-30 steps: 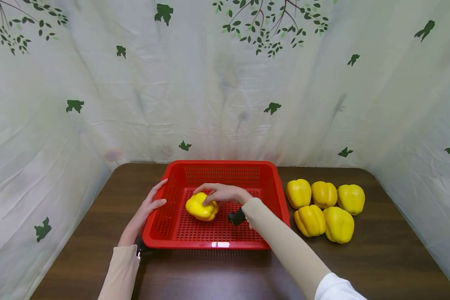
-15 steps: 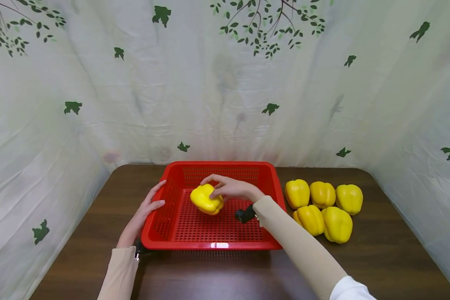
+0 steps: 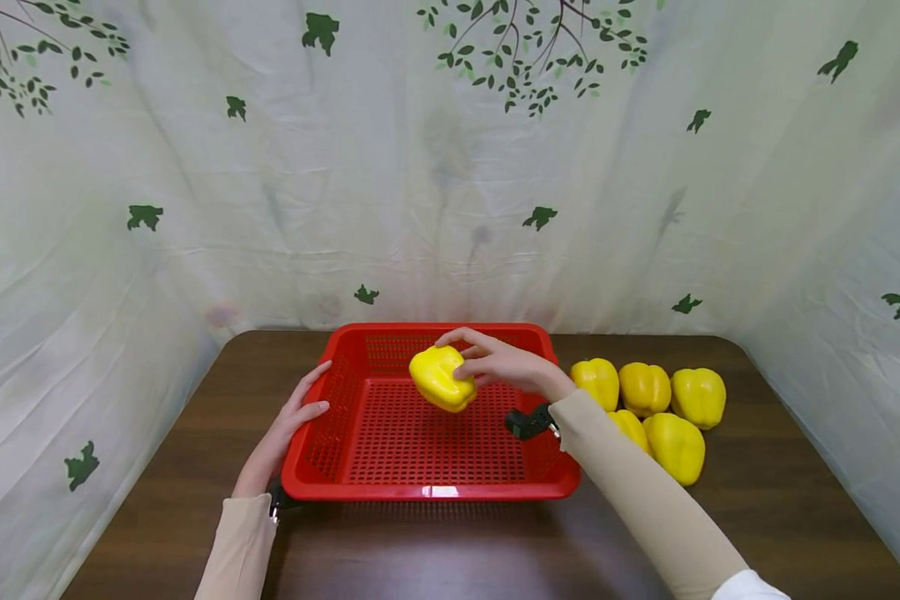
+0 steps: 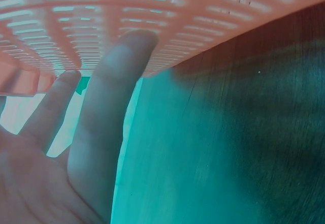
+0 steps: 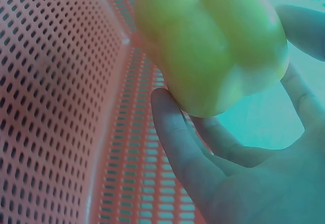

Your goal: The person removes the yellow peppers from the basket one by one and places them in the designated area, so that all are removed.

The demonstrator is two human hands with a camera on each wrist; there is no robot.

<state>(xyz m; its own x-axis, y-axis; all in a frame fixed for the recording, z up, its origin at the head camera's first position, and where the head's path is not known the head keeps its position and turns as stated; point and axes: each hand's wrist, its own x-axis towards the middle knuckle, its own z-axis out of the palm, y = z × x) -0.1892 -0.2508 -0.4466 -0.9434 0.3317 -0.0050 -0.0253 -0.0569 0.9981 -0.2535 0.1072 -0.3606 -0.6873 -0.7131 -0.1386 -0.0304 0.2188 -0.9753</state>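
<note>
A yellow bell pepper (image 3: 437, 375) hangs over the red plastic basket (image 3: 390, 492), in the grip of my right hand (image 3: 513, 367). The right wrist view has the pepper (image 5: 213, 41) close up, lobed end facing the camera, with fingers and thumb (image 5: 175, 127) around its sides. Below it the basket floor is bare. My left hand (image 3: 285, 425) rests against the basket's left side near the rim. Seen from the left wrist, its straight fingers (image 4: 104, 107) touch the slotted outer wall (image 4: 203, 10).
Several yellow bell peppers (image 3: 675, 446) stand in a cluster on the brown wooden table (image 3: 780, 500), right of the basket; my right forearm partly covers one. A pale curtain (image 3: 420, 167) with leaf prints hangs behind the table and at both sides.
My right hand has lifted the bell pepper off the basket floor and carried it up and to the right. The left hand and the basket have stayed in place.
</note>
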